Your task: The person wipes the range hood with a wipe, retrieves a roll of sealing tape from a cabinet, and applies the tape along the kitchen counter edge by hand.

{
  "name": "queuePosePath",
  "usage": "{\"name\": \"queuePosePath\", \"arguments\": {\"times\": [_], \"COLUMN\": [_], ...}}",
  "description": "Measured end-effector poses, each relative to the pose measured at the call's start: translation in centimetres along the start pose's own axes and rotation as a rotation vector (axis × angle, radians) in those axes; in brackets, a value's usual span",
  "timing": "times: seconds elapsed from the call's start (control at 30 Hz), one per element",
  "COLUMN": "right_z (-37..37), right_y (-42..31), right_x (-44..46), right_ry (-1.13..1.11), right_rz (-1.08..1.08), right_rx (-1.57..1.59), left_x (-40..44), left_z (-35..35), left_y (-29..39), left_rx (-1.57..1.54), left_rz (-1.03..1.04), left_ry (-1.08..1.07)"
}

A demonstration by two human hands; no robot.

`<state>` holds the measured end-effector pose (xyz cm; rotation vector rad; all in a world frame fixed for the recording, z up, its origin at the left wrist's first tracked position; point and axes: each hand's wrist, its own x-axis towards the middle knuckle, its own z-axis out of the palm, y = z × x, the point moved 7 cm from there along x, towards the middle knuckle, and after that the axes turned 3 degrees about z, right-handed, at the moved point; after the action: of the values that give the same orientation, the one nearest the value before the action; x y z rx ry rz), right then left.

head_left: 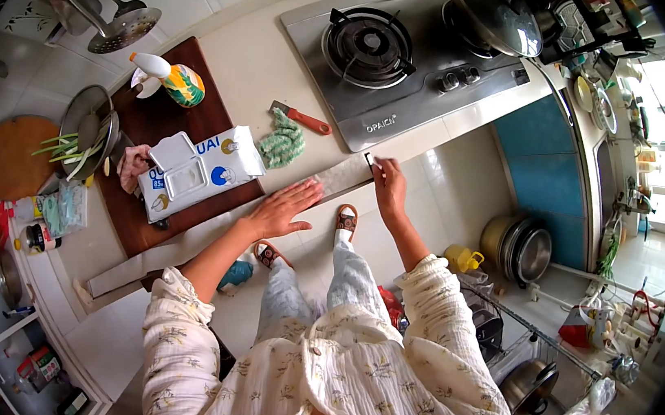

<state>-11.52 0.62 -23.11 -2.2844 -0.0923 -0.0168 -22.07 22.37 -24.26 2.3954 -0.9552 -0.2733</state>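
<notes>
My left hand (287, 206) lies flat, fingers stretched out, on the pale strip (344, 175) along the counter's front edge. At the strip's right end, my right hand (388, 185) is closed in a pinch beside a small dark edge; what its fingers hold is hidden. Behind my hands, a green-and-white cloth (283, 141) lies on the counter next to a scraper with an orange-red handle (309, 121). To the left, a pack of wet wipes (232, 155) rests on a dark brown board (115, 203), its lid closed.
A gas stove (406, 68) with a lidded pan (498, 13) is at the back. A spray bottle (178, 83), a pink cloth (133, 166) and a bowl of green onions (81, 142) stand left. Stacked pots (528, 250) sit on the floor, right.
</notes>
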Motion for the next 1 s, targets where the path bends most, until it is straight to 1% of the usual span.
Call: {"name": "queuePosePath", "arguments": {"times": [0.07, 0.17, 0.23, 0.3, 0.4, 0.5, 0.6, 0.7, 0.8, 0.93, 1.0], "right_z": [-2.0, 0.5, 1.9, 2.8, 3.5, 4.5, 5.3, 4.9, 4.7, 4.0, 3.7], "right_y": [-4.1, -5.9, -7.7, -7.0, -6.3, -5.7, -4.6, -4.1, -3.7, -3.8, -3.9], "right_x": [-0.3, -2.6, -3.6, -3.1, -2.2, -2.0, -2.2, -2.2, -2.2, -1.7, -1.5], "right_ry": [0.168, -0.152, -0.246, -0.252, -0.229, -0.376, -0.398, -0.385, -0.323, -0.336, -0.352], "right_rz": [-0.266, -0.534, -0.561, -0.536, -0.418, -0.307, -0.296, -0.245, -0.289, -0.233, -0.199], "right_rx": [-0.178, -0.216, -0.274, -0.312, -0.471, -0.584, -0.622, -0.589, -0.609, -0.604, -0.635], "left_x": [0.0, -0.1, 0.0, 0.0, 0.1, 0.2, 0.3, 0.7, 1.3, 1.6, 1.6], "left_z": [0.0, 0.3, 0.1, -0.1, -0.4, 0.0, -0.2, -0.7, -0.2, -0.3, -1.3], "left_y": [-0.1, -0.1, -0.3, -0.3, -0.2, -0.3, -0.3, -0.2, -0.8, -1.3, -0.8], "left_rx": [0.02, 0.05, 0.074, 0.07, 0.051, 0.052, 0.031, 0.019, 0.024, -0.004, 0.022], "left_rz": [-0.014, -0.05, -0.066, -0.085, -0.096, -0.071, -0.04, -0.015, 0.007, -0.017, 0.0], "left_ry": [0.001, -0.006, -0.002, 0.002, 0.019, 0.034, 0.035, 0.05, 0.068, 0.075, 0.129]}}
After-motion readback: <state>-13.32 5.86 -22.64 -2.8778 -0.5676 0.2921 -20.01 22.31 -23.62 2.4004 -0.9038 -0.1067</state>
